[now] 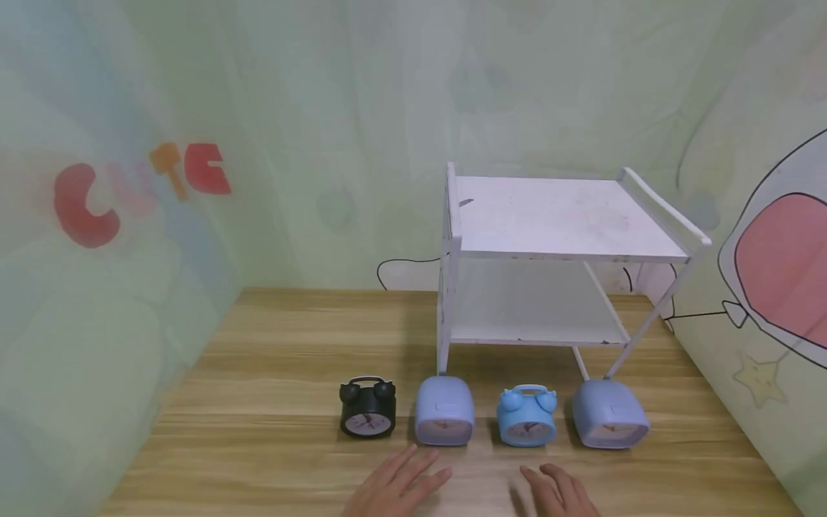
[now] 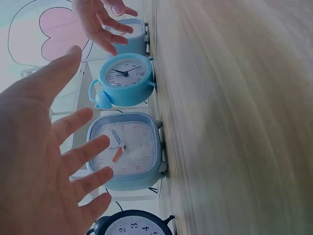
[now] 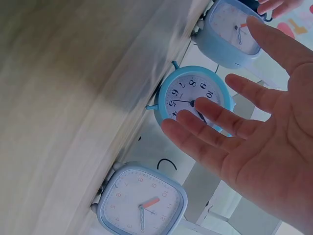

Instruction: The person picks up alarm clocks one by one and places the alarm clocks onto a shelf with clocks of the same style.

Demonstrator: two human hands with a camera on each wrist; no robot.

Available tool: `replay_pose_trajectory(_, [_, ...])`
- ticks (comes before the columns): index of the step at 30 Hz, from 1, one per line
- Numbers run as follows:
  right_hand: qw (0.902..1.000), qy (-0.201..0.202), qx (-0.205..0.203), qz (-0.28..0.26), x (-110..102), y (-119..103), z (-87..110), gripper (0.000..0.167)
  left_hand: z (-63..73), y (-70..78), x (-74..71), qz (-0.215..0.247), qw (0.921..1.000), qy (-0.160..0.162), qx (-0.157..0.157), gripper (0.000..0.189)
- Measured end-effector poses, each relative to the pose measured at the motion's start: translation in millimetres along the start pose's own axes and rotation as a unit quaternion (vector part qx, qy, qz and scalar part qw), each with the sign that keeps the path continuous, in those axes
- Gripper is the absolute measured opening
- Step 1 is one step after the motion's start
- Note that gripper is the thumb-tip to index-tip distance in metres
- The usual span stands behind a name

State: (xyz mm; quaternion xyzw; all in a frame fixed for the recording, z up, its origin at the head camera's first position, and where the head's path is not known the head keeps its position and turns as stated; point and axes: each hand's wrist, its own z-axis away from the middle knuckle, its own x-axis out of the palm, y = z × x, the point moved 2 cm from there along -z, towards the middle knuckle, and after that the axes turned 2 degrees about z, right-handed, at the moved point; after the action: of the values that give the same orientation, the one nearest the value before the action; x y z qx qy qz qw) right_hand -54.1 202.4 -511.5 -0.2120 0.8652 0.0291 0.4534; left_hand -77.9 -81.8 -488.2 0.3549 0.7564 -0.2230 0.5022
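Note:
Alarm clocks stand in a row on the wooden table, dials toward me. At the left is a black twin-bell clock (image 1: 368,409); beside it stands a rounded lavender-blue clock (image 1: 444,411). Then come a light-blue twin-bell clock (image 1: 527,416) and, at the right end, another rounded lavender-blue clock (image 1: 609,414). My left hand (image 1: 397,485) holds nothing, fingers spread just in front of the gap between the black clock and its rounded neighbour. Fingers apart and bare, my right hand (image 1: 559,492) hovers in front of the light-blue clock; the right wrist view shows its palm (image 3: 274,142).
Behind the clocks stands a white two-tier shelf (image 1: 568,215), its front legs close behind the rounded clocks. A printed curtain (image 1: 336,143) hangs around the back and sides of the wooden table (image 1: 258,373).

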Motion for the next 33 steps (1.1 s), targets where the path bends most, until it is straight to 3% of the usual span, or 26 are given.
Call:
replay_pose_trajectory(3, [0.9999,-0.010,0.000,0.002,-2.8,0.1,-1.8,0.072,-1.4,0.0,-1.5,0.010,0.9998,0.019,0.006,0.059])
replay_pose_trajectory(6, [0.9989,-0.044,0.012,-0.006,-7.0,0.5,-3.7,0.075,-3.8,-0.3,-5.5,0.034,0.9993,0.018,0.003,0.060])
replay_pose_trajectory(9, [0.9967,-0.073,0.029,-0.023,-10.9,1.5,-6.0,0.077,-6.8,-1.4,-10.7,0.076,0.9969,-0.014,-0.014,0.062])
replay_pose_trajectory(13, [0.9973,-0.060,0.017,-0.037,-13.5,3.8,-9.6,0.073,-9.0,-3.2,-15.5,0.081,0.9960,-0.026,-0.030,0.066])
replay_pose_trajectory(16, [0.9986,-0.040,-0.003,-0.034,-13.9,5.7,-12.3,0.068,-9.2,-4.1,-17.0,0.055,0.9978,0.021,-0.030,0.065])
replay_pose_trajectory(21, [0.9990,-0.019,-0.002,-0.041,-13.7,8.1,-14.0,0.065,-11.8,-5.9,-18.9,0.052,0.9936,0.097,-0.024,0.067])
replay_pose_trajectory(25, [0.9990,0.001,-0.005,-0.045,-13.3,8.6,-16.8,0.061,-16.1,-10.0,-22.8,0.063,0.9906,0.121,-0.015,0.069])
replay_pose_trajectory(28, [0.9989,-0.002,0.018,-0.044,-13.7,6.7,-20.1,0.065,-20.3,-13.9,-27.8,0.094,0.9876,0.125,-0.020,0.067])
replay_pose_trajectory(31, [0.9971,-0.006,0.054,-0.052,-14.3,3.9,-22.9,0.074,-25.0,-17.8,-33.8,0.143,0.9806,0.125,-0.049,0.063])
replay_pose_trajectory(33, [0.9958,0.004,0.070,-0.058,-14.9,2.5,-24.6,0.077,-27.8,-20.2,-38.0,0.185,0.9714,0.123,-0.083,0.058])
